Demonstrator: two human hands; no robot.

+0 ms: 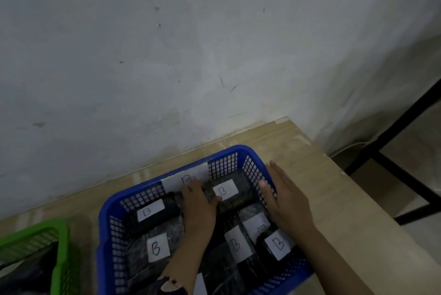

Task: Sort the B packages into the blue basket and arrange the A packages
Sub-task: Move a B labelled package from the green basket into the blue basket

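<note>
While left hand (pixel 199 206) grips far B package (pixel 226 195) in blue basket (pixel 105 223), fingers curled round its end; right hand (pixel 286 197) flat on rim, released. Looks soft, light, slick-wrapped; best pinched at ends.

My light wooden table (pixel 310 175) stands against the wall. On it sits the blue basket (pixel 105 223). A green basket (pixel 62 247) sits just left of it.
</note>
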